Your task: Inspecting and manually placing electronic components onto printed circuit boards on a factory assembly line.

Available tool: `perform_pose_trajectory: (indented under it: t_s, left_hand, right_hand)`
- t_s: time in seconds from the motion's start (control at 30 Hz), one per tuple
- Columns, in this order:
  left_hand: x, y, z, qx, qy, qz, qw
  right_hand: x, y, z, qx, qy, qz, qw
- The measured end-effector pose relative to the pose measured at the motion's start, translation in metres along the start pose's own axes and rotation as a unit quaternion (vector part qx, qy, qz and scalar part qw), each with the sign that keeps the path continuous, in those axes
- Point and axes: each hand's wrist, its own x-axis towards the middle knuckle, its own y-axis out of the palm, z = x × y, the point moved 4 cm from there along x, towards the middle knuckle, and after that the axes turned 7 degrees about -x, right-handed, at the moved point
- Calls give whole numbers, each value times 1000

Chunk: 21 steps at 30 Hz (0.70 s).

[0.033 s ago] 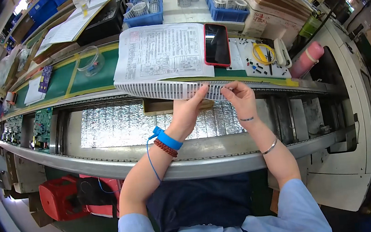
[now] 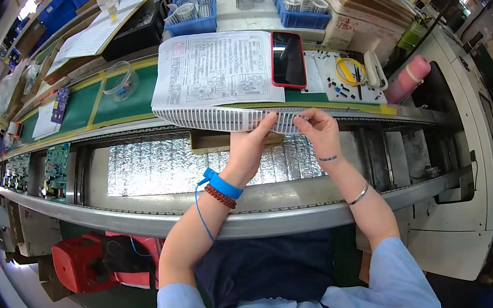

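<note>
1. At the left of the frame, green circuit boards [image 2: 57,168] stand between the metal rails; above them, a purple board [image 2: 60,105] lies on the green bench.
2. Toward the upper left, a clear round tub [image 2: 120,82] sits on the bench, well apart from both hands.
3. The slotted strip [image 2: 205,119], pale and long, curves across the centre of the frame, from the lower edge of the printed sheet [image 2: 211,69] down to the right. Its far end probably wants watching, as a sideways swing could drag the sheet.
4. The left hand [image 2: 250,147] is closed around the strip right of its middle, thumb on top and the other fingers mostly hidden beneath. A firm but light grip should keep the long free length level without bending the slats.
5. Just above the strip's right part, the red-edged phone [image 2: 288,59] lies near the sheet; lifting the strip sharply could knock it.
6. The right hand [image 2: 320,134], right of centre, pinches the strip's right end between thumb and forefinger; whether a small part sits there too is too small to tell. Fingertip work goes best with the left hand bracing close by, as here.
</note>
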Motion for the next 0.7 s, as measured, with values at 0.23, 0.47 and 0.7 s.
perform_pose_trajectory:
  t_s: [0.23, 0.47, 0.7]
  left_hand:
    - [6, -8, -4, 36, 27, -33, 998]
    - [7, -7, -10, 1, 31, -15, 999]
    - [8, -7, -12, 1, 64, -19, 998]
  right_hand:
    - [3, -5, -1, 4, -9, -16, 1000]
    - [5, -9, 1, -11, -9, -35, 999]
    - [5, -8, 1, -4, -3, -26, 1000]
